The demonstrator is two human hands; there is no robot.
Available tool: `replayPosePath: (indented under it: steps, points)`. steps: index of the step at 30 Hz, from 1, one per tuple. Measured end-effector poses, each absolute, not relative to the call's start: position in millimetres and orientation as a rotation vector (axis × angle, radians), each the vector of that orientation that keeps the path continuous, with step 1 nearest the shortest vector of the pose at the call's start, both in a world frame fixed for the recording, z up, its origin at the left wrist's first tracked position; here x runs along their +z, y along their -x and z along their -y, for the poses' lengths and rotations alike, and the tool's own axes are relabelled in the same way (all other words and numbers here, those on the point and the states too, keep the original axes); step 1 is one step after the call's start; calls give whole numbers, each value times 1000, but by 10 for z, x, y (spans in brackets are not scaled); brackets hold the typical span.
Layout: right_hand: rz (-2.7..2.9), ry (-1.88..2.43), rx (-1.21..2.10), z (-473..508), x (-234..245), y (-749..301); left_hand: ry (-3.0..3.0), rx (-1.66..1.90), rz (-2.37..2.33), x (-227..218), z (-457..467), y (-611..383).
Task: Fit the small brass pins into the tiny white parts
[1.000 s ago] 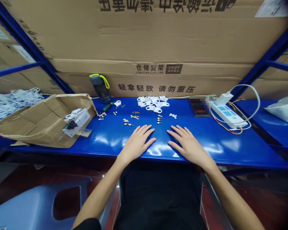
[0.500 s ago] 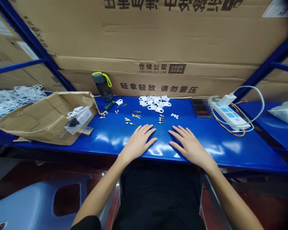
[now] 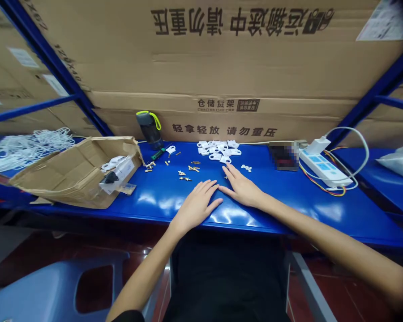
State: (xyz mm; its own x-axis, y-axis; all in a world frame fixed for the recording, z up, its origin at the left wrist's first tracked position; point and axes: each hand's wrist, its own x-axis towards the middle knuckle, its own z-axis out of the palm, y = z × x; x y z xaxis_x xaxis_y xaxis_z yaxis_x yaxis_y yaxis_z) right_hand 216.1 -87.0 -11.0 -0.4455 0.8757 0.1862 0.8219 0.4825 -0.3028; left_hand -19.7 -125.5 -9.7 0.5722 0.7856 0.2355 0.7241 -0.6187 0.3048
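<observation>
My left hand [image 3: 196, 206] lies flat on the blue workbench [image 3: 161, 197], fingers spread and holding nothing. My right hand [image 3: 241, 188] rests palm down further forward, its fingertips just below a pile of white plastic clips [image 3: 218, 150]. Those fingers cover most of a short row of small metal pins [image 3: 225, 172]. Left of my hands lie scattered brass screws [image 3: 184, 175]. A few small white parts [image 3: 246, 168] sit to the right of my fingertips. A green-handled screwdriver [image 3: 157, 154] lies further left.
An open cardboard box [image 3: 77, 174] holding white parts sits at the bench's left, beside a dark water bottle [image 3: 150, 129]. To the right are a pixelated black device [image 3: 284, 156] and a white power strip [image 3: 325, 169] with cables. Large cartons stand behind the bench.
My right hand has slid forward and left across the bench, over the row of pins. My left hand stays almost in place, and the view has tilted slightly.
</observation>
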Motion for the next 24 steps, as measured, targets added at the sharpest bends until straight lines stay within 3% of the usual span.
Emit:
replayPosePath:
  steps: [6, 16, 24]
  points:
    - [2499, 1448, 216, 796, -155, -2069, -2519, 639, -1334, -128, 1251, 213]
    - [2722, 1005, 151, 864, -99, -1194, -2365, 1160, -1477, -68, 1182, 331]
    - [2528, 1053, 256, 705, -14, -1152, -2494, 1115, -1622, 274, 625, 841]
